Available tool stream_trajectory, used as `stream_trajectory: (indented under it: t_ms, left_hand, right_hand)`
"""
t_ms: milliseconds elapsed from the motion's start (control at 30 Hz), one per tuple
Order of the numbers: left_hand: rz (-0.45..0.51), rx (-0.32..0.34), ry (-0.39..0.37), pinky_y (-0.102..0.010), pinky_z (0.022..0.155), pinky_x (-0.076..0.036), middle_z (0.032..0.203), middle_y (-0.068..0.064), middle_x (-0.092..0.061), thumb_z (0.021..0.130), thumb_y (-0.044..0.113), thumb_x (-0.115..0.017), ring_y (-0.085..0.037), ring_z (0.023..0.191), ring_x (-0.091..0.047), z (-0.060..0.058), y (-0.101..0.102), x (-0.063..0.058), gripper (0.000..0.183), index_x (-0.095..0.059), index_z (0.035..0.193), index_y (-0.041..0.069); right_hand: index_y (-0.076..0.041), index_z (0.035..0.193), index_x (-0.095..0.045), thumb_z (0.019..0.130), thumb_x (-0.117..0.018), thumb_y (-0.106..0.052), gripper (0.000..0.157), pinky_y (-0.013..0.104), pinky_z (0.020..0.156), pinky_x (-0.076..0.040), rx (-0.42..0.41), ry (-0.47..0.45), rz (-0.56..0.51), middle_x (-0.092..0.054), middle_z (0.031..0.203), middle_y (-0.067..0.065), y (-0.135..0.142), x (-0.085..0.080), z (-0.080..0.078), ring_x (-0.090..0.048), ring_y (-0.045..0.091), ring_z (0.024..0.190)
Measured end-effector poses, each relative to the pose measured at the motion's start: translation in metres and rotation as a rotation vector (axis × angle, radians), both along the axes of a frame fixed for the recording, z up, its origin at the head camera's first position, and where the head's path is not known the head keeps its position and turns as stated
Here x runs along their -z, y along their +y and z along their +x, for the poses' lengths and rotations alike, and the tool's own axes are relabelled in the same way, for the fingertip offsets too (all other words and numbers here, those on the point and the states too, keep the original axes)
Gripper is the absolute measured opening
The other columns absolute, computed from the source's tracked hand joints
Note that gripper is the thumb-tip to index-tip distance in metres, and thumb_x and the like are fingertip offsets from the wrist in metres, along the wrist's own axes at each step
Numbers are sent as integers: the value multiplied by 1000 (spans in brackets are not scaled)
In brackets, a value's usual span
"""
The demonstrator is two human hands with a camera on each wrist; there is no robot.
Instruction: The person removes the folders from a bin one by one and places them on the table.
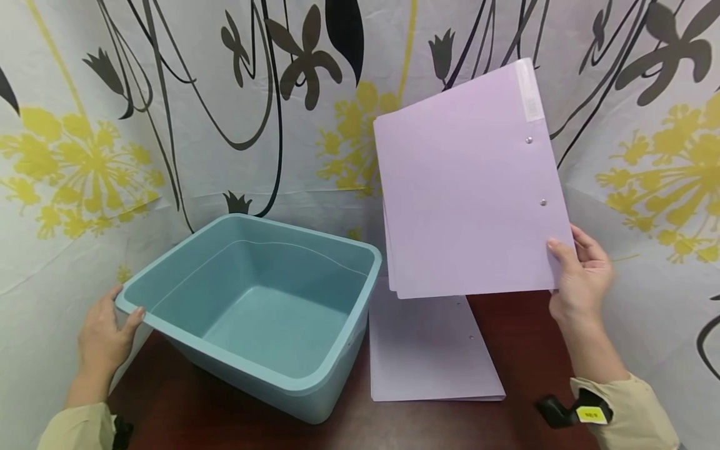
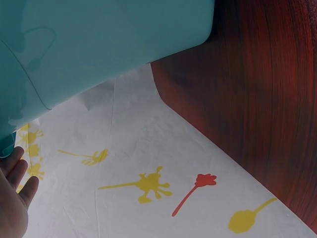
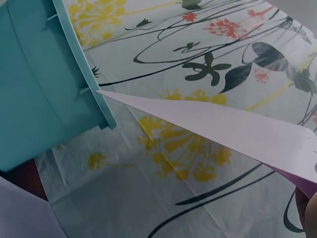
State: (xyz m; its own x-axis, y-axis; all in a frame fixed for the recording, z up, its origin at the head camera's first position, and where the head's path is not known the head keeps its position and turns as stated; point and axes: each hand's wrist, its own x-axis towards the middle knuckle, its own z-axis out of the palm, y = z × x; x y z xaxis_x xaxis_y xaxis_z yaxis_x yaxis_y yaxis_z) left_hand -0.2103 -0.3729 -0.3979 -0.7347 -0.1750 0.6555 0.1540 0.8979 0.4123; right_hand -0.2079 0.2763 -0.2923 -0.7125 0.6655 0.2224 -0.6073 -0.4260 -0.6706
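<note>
My right hand [image 1: 582,281] pinches a light purple folder [image 1: 467,187] by its lower right corner, thumb on the front. The folder is held up and tilted, its white label strip and two metal rivets facing me; the right wrist view shows the folder [image 3: 213,121] nearly edge-on. At the left, my left hand [image 1: 107,334] grips the corner rim of a blue-green plastic tub [image 1: 242,359], thumb over the edge. The tub leans, its open top turned up and nothing inside. Under the raised folder, a second purple folder [image 1: 433,362] lies flat, partly covered in the head view.
The dark red-brown wooden table [image 1: 450,428] carries the tub and the lying folder. Behind and at both sides hangs a white cloth [image 1: 208,169] with grey, black and yellow plant prints. It comes close behind the tub.
</note>
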Motion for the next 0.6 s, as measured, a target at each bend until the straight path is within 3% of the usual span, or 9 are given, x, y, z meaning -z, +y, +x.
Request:
stream_trajectory:
  t_ms: [600]
  left_hand:
    - [-3,-5,-53,-63,78,-30,114,-39,-42,87,40,-42,-52,102,-39,-1,0,2,68,-34,130,-12]
  right_hand:
    - [5,94,-67,68,-61,23,33,25,45,-50,-10,-41,-69,-69,83,10,41,18,13,-65,16,62]
